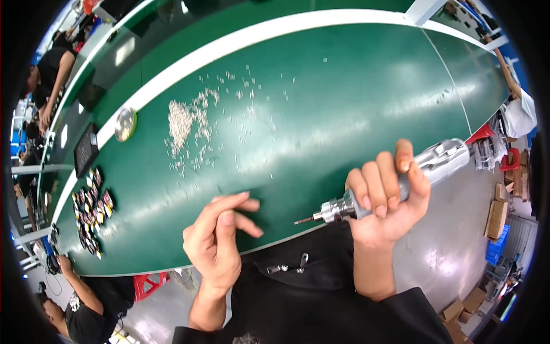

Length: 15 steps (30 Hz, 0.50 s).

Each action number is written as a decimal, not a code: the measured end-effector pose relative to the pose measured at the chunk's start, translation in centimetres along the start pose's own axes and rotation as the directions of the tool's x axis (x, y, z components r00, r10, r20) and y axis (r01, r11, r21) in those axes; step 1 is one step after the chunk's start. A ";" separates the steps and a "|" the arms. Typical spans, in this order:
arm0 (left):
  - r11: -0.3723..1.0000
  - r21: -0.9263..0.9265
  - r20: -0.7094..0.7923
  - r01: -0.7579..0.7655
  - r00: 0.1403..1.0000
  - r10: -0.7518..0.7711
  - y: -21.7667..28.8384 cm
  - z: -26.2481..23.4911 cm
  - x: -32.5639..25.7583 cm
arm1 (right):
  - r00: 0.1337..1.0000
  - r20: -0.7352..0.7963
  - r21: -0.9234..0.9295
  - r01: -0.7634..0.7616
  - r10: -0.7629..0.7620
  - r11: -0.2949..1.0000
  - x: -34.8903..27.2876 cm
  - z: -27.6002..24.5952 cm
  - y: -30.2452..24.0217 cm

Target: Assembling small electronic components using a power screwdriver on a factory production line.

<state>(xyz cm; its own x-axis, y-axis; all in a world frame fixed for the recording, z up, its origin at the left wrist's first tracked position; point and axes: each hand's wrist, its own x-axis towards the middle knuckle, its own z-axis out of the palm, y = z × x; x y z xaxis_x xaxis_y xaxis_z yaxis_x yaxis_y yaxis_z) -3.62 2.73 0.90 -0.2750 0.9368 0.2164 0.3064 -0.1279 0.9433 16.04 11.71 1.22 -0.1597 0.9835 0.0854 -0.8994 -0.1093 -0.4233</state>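
Table: green, fills most of your view; its near edge runs just under both your hands.

Screws: a heap of small silvery bits at about 11 o'clock from your left hand, well apart from it, thinning into loose strays toward 12 and 1 o'clock.

Driver: grey powered screwdriver, clamped in your right hand. Its long axis runs from 2 o'clock at the body down to 8 o'clock at the bit, so the tip aims at your left hand.

Bit: bare as far as you can see; too small to tell if a screw sits on it. It lies at 3 o'clock from your left fingers, near but not touching.

Right hand: fist wrapped round the driver, thumb up on the body.

Left hand: empty, fingers loosely curled with thumb and forefinger apart, over the table's near edge. It is the nearer hand to the screws.

Dish: round metal one at 10 o'clock, by the white strip.

Parts: a cluster of small dark and coloured pieces at 9 o'clock from your left hand.

Others: people work at the far left and right edges; their hands are not yours.
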 end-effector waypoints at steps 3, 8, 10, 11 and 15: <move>0.997 0.075 -0.038 0.012 0.999 -0.009 -0.2 -1.6 1.5 | 0.998 -0.064 0.006 -0.022 0.023 1.000 0.2 -1.3 0.7; 0.900 0.376 0.110 -0.220 0.975 0.192 1.6 -1.7 8.3 | 0.995 -0.091 0.062 -0.023 0.028 0.998 0.1 -2.5 0.3; 0.860 0.407 0.265 -0.307 0.941 0.210 2.0 -0.8 12.2 | 0.995 -0.094 0.074 -0.025 0.032 0.997 0.3 -2.9 0.3; 0.819 0.463 0.364 -0.340 0.915 0.174 1.9 -0.3 14.3 | 0.994 -0.100 0.091 -0.025 0.034 0.995 0.4 -3.1 0.2; 0.628 0.668 0.343 -0.398 0.914 0.215 -1.3 2.3 23.1 | 0.995 -0.068 0.112 -0.065 0.073 0.992 0.7 -3.2 0.0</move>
<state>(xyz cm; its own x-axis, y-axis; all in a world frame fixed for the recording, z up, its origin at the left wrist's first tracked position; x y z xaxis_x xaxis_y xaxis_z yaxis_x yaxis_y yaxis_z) -8.30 25.29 4.10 0.1272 0.9409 0.3138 0.9112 -0.2359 0.3378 17.24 12.84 -1.56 -0.1969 0.9804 -0.0077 -0.9270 -0.1887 -0.3242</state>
